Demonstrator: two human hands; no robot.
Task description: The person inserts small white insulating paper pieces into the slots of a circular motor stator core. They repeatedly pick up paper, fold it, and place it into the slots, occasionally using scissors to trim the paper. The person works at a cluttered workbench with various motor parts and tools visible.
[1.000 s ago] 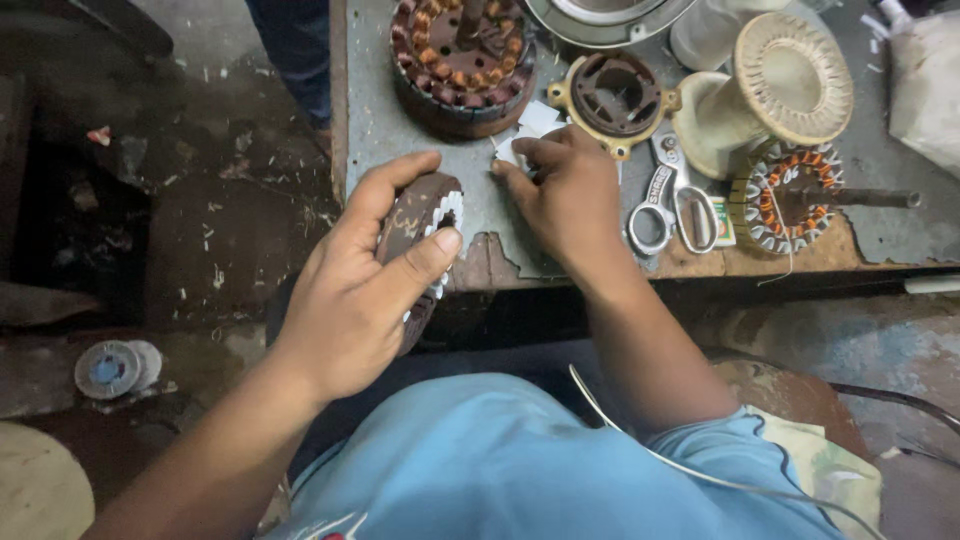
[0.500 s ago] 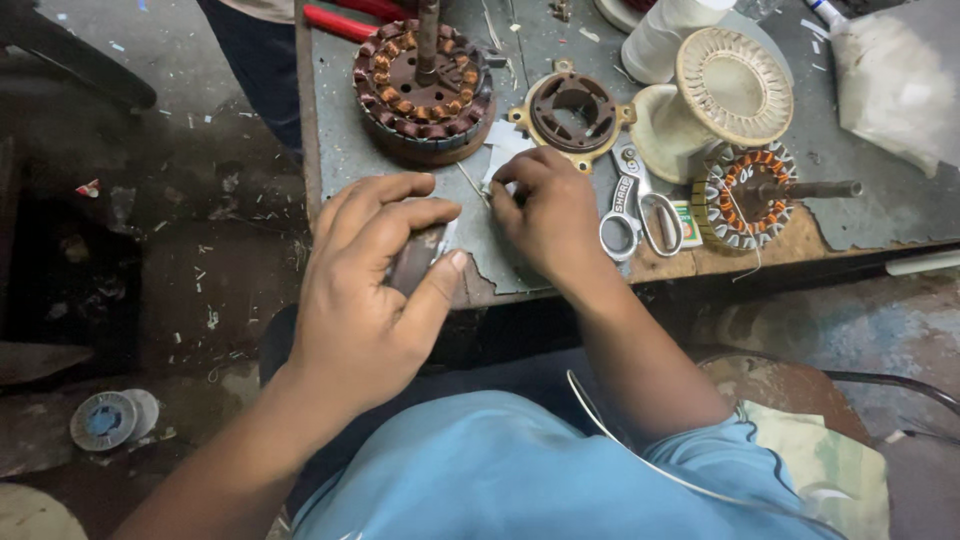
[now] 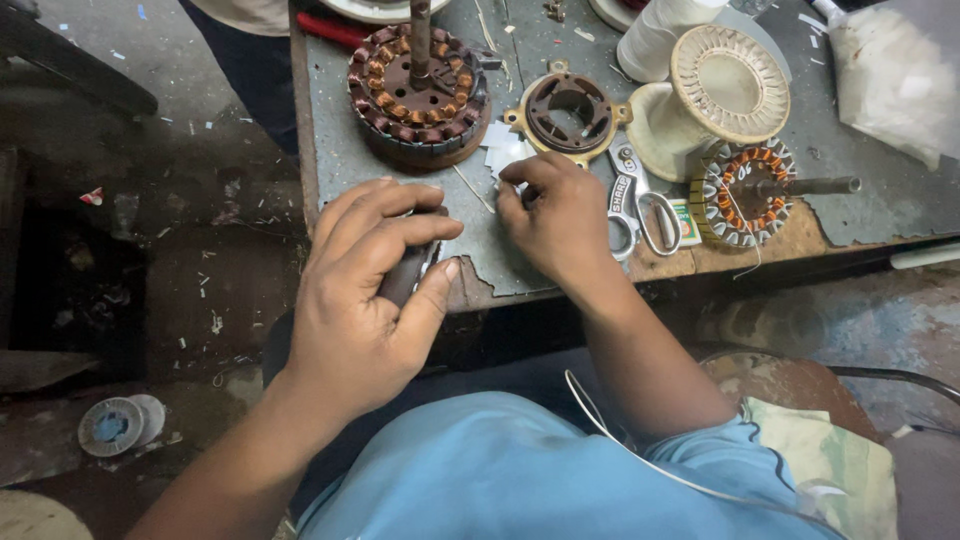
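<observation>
My left hand grips a dark round metal motor part at the near edge of the grey workbench; my fingers hide most of it. My right hand rests on the bench with its fingertips pinched on small white paper pieces. Just beyond that hand lies a rusty brown ring-shaped stator core. A large wound stator with copper coils and an upright shaft stands behind my left hand.
Scissors lie right of my right hand. Further right are a smaller wound stator on a shaft, a cream spool and a plastic bag. A person's dark trousers stand by the bench's far left. A small reel lies on the floor.
My left hand has closed further round the motor part and brought it against the bench edge. My right hand stays on the paper pieces. The view has tilted down a little.
</observation>
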